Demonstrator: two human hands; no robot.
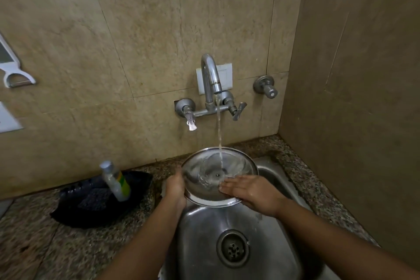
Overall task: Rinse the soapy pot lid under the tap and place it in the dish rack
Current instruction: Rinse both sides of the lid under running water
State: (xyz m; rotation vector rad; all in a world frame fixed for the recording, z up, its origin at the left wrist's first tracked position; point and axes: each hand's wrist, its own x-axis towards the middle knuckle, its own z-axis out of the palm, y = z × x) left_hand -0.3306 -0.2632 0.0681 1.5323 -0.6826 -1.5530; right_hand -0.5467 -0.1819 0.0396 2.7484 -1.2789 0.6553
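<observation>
Steel sink set in granite counter. Steel pot lid, held over the basin beneath the running tap. Left hand grips its rim; right hand lies flat, fingers extended, on it. Bottle label is unreadable.

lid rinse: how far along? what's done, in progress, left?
Done: tap is on and the pot lid sits in the stream over the sink, with no suds obvious on it.
In hand: left hand grips the lid's left rim; right hand lies flat on the wet face, apparently rubbing.
Left: finish rinsing, then place the lid in the dish rack, which is not in view.
</observation>
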